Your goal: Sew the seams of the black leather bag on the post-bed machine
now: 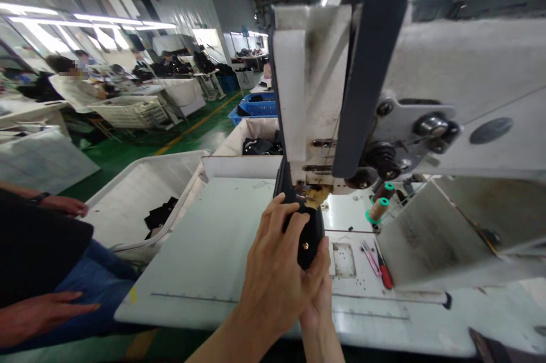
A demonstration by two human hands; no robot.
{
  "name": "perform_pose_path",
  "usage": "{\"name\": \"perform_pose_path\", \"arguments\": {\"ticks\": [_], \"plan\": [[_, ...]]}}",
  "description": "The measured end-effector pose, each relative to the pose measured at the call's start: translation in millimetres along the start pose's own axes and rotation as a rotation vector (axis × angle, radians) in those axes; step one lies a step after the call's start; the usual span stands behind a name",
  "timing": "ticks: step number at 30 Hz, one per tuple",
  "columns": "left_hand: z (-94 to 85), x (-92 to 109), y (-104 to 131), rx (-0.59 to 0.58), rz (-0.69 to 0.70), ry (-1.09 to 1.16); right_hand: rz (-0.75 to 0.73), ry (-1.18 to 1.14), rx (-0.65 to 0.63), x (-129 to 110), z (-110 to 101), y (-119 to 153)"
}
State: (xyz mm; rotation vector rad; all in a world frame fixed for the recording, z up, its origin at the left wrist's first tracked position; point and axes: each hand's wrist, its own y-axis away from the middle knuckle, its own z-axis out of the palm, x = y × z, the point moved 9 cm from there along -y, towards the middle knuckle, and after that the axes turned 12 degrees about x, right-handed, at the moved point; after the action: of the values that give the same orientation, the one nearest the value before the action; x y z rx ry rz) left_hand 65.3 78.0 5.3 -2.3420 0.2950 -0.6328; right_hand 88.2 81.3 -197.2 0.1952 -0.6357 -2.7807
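Observation:
A black sewn piece (310, 232) with a small brass-coloured stud lies under the head of a sewing machine (313, 95). My left hand (275, 258) is closed on it from above, with curled fingertips close to the presser foot (303, 193). Partly behind the left hand, my right hand (321, 297) holds the piece at its near right end from below; most of its fingers are hidden. A tan, worn-looking patch (318, 197) shows beside the foot. The far part of the black piece runs back behind the machine head.
On the white table (205, 238), pink tweezers (371, 259) and a red-handled tool (384, 273) lie right, near thread spools (378, 209). A white bin (123, 198) with black pieces stands left, blue crates (258, 107) behind. A co-worker's hand (46, 314) is close at left.

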Motion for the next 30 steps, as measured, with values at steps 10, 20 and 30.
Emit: {"name": "perform_pose_path", "arguments": {"ticks": [10,20,30], "plan": [[2.0,-2.1,-3.0,0.021,-0.014,0.056,-0.052,0.011,0.018,-5.5,7.2,-0.7],[6.0,-6.2,-10.7,-0.001,-0.021,0.05,-0.083,0.054,0.032,-9.1,13.3,-10.1],[14.8,-9.7,-17.8,-0.019,-0.027,0.001,-0.077,0.051,0.002,-10.7,17.9,-15.3]]}}
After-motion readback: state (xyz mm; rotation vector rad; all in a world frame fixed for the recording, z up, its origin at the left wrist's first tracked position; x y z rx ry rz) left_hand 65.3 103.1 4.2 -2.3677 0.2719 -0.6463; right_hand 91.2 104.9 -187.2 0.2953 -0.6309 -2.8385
